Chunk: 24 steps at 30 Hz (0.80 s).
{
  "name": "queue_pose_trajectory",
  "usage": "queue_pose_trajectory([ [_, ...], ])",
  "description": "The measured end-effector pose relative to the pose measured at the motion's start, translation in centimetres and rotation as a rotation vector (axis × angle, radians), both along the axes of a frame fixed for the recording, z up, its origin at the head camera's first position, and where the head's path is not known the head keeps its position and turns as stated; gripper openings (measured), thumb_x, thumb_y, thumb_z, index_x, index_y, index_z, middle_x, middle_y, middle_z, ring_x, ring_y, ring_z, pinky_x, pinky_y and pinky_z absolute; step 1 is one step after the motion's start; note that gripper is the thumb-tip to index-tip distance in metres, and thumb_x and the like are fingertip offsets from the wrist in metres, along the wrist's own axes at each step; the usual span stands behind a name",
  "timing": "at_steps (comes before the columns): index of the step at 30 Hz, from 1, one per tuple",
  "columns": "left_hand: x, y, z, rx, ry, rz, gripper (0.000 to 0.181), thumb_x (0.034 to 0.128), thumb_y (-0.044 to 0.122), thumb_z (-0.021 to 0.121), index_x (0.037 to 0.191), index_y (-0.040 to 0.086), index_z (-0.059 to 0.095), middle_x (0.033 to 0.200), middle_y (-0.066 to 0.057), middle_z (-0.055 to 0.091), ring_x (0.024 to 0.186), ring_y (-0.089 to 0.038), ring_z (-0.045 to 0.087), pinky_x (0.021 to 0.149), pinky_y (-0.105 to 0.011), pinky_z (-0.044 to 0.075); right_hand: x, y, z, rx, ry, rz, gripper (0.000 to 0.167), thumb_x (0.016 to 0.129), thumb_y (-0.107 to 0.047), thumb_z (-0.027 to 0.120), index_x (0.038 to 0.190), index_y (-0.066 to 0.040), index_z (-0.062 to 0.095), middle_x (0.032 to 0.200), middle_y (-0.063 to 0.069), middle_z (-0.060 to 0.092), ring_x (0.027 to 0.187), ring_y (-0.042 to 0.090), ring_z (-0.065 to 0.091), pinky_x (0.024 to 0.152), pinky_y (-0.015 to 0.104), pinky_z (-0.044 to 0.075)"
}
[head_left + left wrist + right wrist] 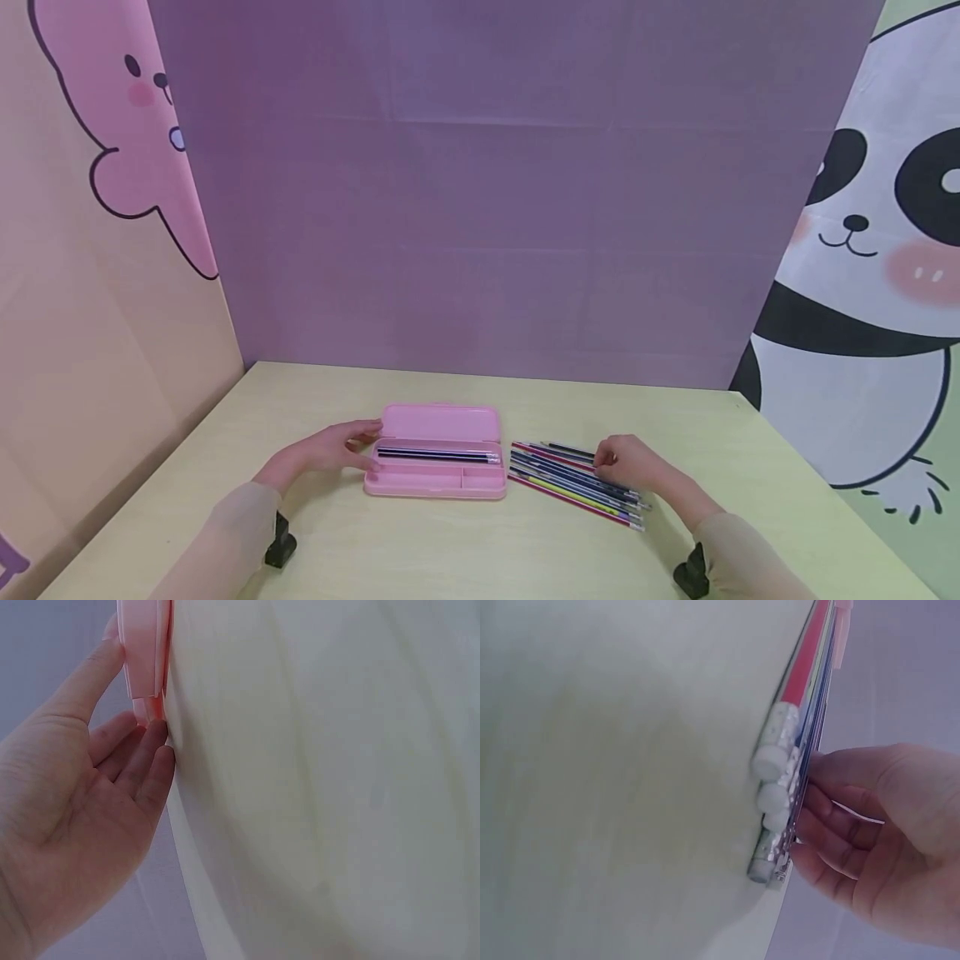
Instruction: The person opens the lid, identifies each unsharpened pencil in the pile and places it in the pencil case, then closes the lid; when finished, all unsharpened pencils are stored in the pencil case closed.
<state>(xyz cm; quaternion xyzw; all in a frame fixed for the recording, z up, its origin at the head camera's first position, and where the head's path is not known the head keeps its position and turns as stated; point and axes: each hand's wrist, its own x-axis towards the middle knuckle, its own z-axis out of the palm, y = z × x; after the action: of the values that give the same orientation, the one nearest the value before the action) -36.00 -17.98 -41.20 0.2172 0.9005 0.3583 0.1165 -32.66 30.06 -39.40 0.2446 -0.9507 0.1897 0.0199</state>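
Note:
A pink pencil case (435, 492) lies with its lid (441, 422) folded back. Dark striped pencils (435, 455) lie in its rear compartment. At the case's left end, my left hand (333, 446) touches it, thumb against the tray side and fingers by the lid's hinge corner. Right of the case, several loose pencils (577, 483) lie side by side, dark, red and yellow, with white erasers (771, 761) toward me. My right hand (630, 462) is over the far side of this bunch, fingers curled, pinching a dark pencil (567, 451); its fingertips are partly hidden.
The case's front has a long compartment and a small one (483, 478), split by a divider. All stands on a pale wooden table (420, 550). A purple panel (487, 208) rises behind it, with cartoon-printed walls (862, 308) on both sides.

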Motion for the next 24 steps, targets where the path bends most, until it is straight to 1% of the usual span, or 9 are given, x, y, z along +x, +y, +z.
queue_pose_trajectory([
  [6,-0.10,0.01,-0.15,0.007,-0.021,0.017,0.082,0.0781,0.036,0.075,0.144,0.007,0.036,0.143,-0.015,0.044,0.126,-0.034,0.044,0.107,-0.052,0.036,0.15,-0.25,0.14,0.012,-0.001,-0.013,0.005,0.081,-0.006,0.067,0.077,-0.004,0.064,0.071,-0.001,0.060,0.064,0.007,0.048,0.056,0.024,0.044],
  [11,-0.17,0.01,-0.18,0.012,-0.023,0.020,0.082,0.0776,0.037,0.075,0.144,0.009,0.036,0.143,-0.014,0.044,0.127,-0.034,0.044,0.107,-0.052,0.036,0.08,-0.13,0.10,0.010,0.050,0.013,0.004,0.082,-0.004,0.065,0.078,-0.004,0.064,0.072,-0.002,0.061,0.065,0.005,0.050,0.058,0.024,0.047],
  [14,-0.15,0.00,-0.17,0.015,-0.020,0.015,0.083,0.0775,0.037,0.075,0.144,0.008,0.036,0.143,-0.015,0.043,0.127,-0.034,0.044,0.106,-0.052,0.036,-0.07,-0.01,0.03,0.007,0.080,0.012,0.005,0.083,-0.005,0.064,0.078,-0.004,0.064,0.073,-0.003,0.061,0.067,0.005,0.051,0.060,0.024,0.048],
  [20,-0.22,-0.01,-0.23,0.014,-0.022,0.018,0.083,0.0775,0.037,0.075,0.144,0.008,0.036,0.144,-0.015,0.043,0.127,-0.035,0.044,0.107,-0.052,0.036,-0.40,0.18,0.11,-0.026,0.086,-0.017,0.005,0.085,-0.008,0.065,0.081,-0.006,0.064,0.075,-0.004,0.059,0.068,0.004,0.049,0.061,0.023,0.047],
  [24,-0.24,-0.02,-0.31,0.007,-0.024,0.023,0.082,0.0776,0.037,0.075,0.144,0.009,0.036,0.144,-0.014,0.043,0.128,-0.035,0.043,0.107,-0.052,0.035,-0.59,0.29,0.22,-0.045,0.110,-0.006,0.007,0.087,-0.012,0.065,0.083,-0.007,0.064,0.075,-0.006,0.059,0.068,0.002,0.049,0.061,0.022,0.047],
])
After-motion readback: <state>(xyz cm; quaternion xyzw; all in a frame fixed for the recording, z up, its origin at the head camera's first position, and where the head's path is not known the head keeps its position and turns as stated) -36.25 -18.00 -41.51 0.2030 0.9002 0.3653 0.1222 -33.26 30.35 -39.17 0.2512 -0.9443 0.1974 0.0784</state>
